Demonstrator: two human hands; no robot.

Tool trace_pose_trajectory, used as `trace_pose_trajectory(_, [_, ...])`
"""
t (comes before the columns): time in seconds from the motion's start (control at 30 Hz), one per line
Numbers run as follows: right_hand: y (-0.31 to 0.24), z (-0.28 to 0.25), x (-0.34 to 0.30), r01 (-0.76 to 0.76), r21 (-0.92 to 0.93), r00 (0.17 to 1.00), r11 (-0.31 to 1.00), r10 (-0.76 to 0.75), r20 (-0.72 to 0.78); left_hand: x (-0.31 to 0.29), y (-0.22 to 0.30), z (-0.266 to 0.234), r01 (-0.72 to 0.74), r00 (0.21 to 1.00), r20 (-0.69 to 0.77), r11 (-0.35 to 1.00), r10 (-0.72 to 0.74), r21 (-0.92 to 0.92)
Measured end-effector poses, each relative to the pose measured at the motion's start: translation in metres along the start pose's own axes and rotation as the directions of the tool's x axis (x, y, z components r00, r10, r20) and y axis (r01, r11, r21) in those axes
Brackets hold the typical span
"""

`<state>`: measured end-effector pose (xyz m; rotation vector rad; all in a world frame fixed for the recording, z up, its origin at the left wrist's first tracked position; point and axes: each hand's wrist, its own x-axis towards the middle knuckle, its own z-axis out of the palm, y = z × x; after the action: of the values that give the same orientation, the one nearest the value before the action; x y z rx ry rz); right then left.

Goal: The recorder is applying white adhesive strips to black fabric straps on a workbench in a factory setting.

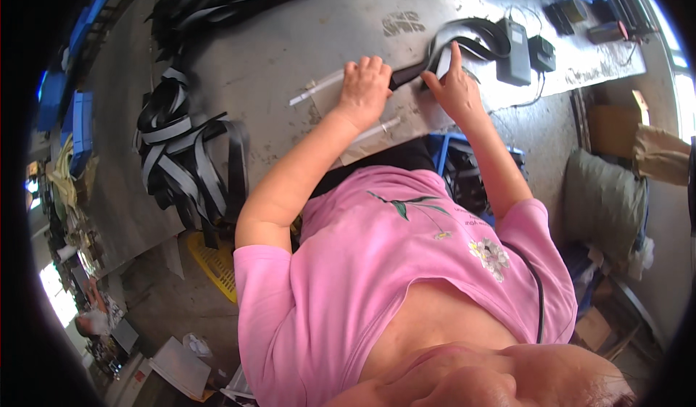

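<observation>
A black and grey strap lies in a loose loop on the metal table, and its dark end runs between my hands. My left hand is closed on that dark end, with its fingers curled down at the tabletop. At the loop, my right hand rests with its index finger stretched over the strap and its thumb apart. Its other fingers are partly hidden. A white strip lies beside my left hand, and a second white strip is nearer my body.
Tangled black and grey straps hang over the table's left side, and a large heap covers the far edge. A grey box-shaped device with cables stands right of the loop. A yellow plastic basket is below. Another person is far left.
</observation>
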<state>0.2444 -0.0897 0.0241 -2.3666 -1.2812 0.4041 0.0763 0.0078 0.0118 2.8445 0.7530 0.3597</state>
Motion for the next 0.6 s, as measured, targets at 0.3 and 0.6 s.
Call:
trace_pose_trajectory(0.3, [0.034, -0.067, 0.026, 0.276, -0.384, 0.961, 0.881, -0.268, 0.074, -0.045, -0.111, -0.104, 0.063, 0.996, -0.068, 0.998, -0.064, -0.016])
trace_pose_trajectory(0.6, [0.018, -0.146, 0.263, 0.626, -0.512, 0.631, 0.588, -0.768, -0.11, -0.046, -0.343, -0.278, 0.441, 0.893, -0.249, 0.618, -0.375, 0.651])
